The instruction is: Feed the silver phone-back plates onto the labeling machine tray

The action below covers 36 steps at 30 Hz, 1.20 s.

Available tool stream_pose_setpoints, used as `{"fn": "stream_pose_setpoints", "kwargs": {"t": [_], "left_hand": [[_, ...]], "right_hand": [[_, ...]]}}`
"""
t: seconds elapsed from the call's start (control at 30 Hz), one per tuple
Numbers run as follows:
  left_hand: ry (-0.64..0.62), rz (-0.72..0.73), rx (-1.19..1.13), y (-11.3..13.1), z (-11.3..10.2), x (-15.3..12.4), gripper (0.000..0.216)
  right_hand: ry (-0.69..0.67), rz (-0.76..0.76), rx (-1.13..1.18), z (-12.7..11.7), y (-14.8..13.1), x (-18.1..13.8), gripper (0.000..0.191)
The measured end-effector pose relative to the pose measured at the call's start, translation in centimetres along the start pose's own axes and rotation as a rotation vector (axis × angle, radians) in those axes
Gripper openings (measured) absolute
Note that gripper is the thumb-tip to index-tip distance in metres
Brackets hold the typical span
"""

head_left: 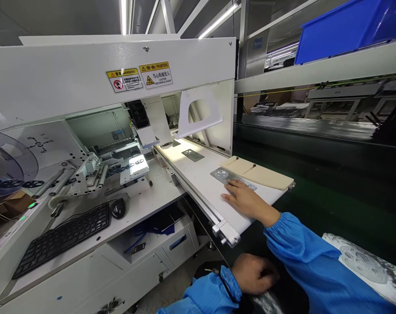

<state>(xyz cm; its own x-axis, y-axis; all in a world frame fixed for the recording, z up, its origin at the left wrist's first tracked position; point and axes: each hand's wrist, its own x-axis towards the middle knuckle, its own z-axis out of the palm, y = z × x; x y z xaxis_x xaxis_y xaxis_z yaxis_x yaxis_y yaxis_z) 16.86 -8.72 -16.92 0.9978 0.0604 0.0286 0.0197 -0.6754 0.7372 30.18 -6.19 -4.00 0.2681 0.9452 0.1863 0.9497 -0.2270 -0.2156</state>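
My right hand reaches over the white conveyor belt, fingers stretched out and touching the near edge of a thin grey plate. Round holes show at that plate's left end, and its right part has a bright mottled look. Farther up the belt lies a second grey plate with holes. My left hand is low in front of me, its fingers curled into a loose fist. What they hold, if anything, is hidden. Just below it shows a shiny patterned piece.
A beige guide board lines the belt's far side. The white machine rises on the left, with a keyboard and mouse on its ledge. A patterned sheet with rings lies at right; a blue bin sits above.
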Motion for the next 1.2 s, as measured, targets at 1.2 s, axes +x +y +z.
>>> {"fn": "stream_pose_setpoints", "kwargs": {"t": [1.2], "left_hand": [[0.052, 0.074, -0.012, -0.7, 0.7, -0.1, 0.025]], "right_hand": [[-0.053, 0.118, -0.105, -0.8, -3.3, 0.1, 0.063]]}}
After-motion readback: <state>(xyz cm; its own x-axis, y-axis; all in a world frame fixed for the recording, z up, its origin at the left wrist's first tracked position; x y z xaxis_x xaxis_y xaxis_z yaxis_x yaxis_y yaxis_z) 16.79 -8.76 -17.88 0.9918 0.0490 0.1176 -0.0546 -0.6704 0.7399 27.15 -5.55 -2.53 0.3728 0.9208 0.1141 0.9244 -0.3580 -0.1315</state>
